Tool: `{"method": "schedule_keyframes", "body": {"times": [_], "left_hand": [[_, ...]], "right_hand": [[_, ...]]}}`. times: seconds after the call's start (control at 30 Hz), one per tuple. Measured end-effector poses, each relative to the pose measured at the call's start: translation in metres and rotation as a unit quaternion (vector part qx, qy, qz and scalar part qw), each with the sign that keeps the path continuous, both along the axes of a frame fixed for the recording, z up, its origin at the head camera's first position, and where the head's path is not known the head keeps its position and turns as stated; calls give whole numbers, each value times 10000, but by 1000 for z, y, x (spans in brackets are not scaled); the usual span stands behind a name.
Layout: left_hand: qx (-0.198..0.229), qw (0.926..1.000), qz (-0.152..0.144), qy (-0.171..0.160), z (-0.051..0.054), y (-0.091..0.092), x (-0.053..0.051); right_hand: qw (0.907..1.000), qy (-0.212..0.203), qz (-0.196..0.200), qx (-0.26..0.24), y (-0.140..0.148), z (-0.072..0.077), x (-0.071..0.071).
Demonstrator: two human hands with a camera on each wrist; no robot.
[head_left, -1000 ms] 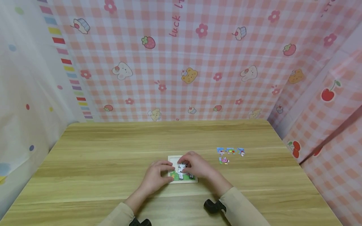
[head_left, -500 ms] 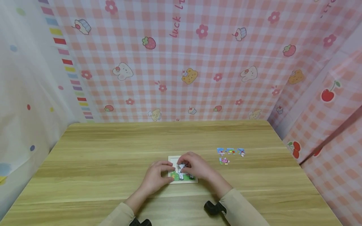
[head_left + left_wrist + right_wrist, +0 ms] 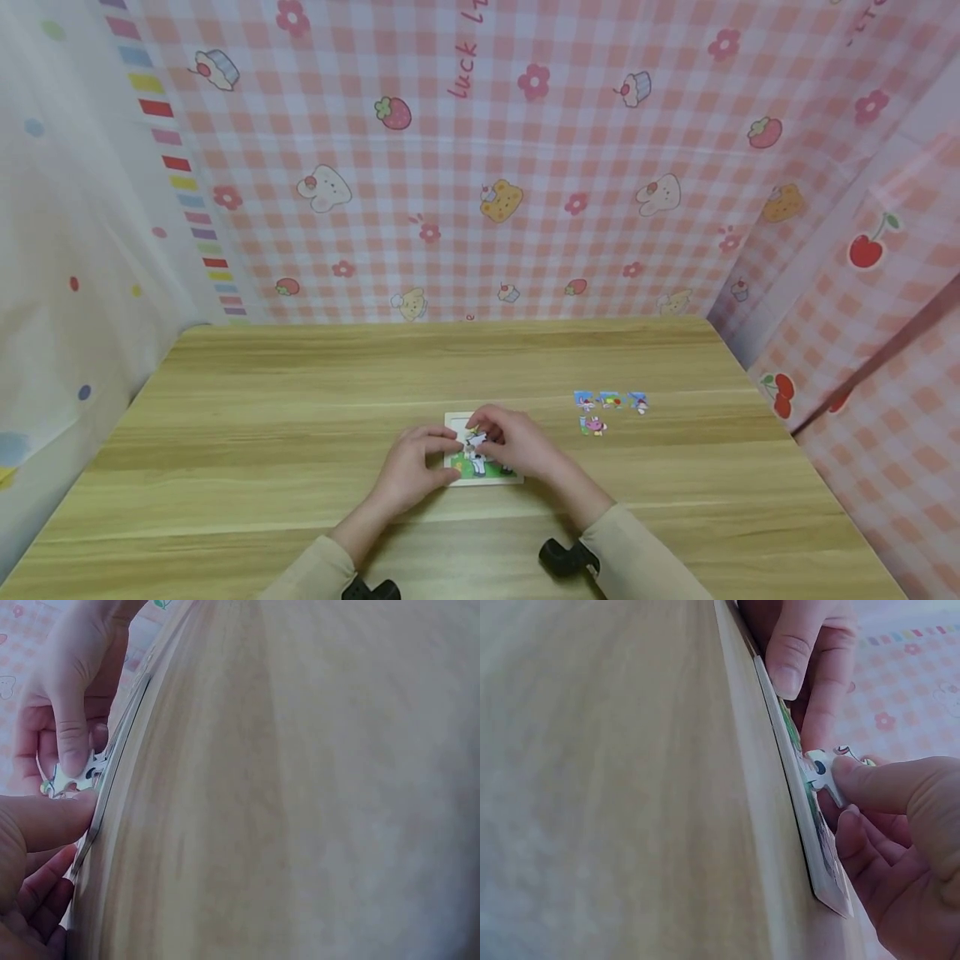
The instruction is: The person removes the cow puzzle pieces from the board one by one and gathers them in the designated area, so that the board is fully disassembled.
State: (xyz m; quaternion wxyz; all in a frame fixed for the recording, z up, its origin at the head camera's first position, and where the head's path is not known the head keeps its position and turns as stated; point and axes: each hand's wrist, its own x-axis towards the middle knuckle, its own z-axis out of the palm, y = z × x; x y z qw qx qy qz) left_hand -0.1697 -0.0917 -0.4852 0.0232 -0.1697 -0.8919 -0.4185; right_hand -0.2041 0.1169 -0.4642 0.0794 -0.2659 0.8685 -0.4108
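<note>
A small picture board (image 3: 487,482) with a pale frame, a green lower part and a white animal lies near the table's front. My left hand (image 3: 411,471) holds its left edge, thumb low and fingers higher up. Over the middle of the board, my right hand (image 3: 517,446) pinches a white puzzle piece with black marks (image 3: 827,776) between thumb and fingers. The right wrist view shows this piece tilted up from the board's surface. Fingers of my right hand cover the upper right of the picture.
Several loose puzzle pieces lie on the wooden table (image 3: 337,383) right of the board: three in a row with blue parts, such as the middle one (image 3: 611,401), and a pink one (image 3: 594,426) in front. Patterned cloth hangs behind and at both sides.
My right hand has shifted slightly left, and the pinched piece is now turned and raised, showing more of its white face. The left hand keeps its place on the board.
</note>
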Motion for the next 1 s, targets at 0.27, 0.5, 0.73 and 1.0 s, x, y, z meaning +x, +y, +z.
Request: {"method": "schedule_keyframes", "body": {"times": [0.27, 0.5, 0.73, 1.0], "left_hand": [[-45, 10000, 37, -38, 0, 0, 0], [-118, 9999, 21, 35, -1, 0, 1], [-95, 9999, 120, 44, 1, 2, 2], [149, 9996, 222, -55, -1, 2, 1]], "right_hand": [[9972, 66, -350, -654, 13, -4, 0], [9934, 161, -602, -965, 38, -8, 7], [9875, 63, -1077, -1151, 68, -4, 13], [9799, -9, -1486, -1332, 109, -6, 17]]}}
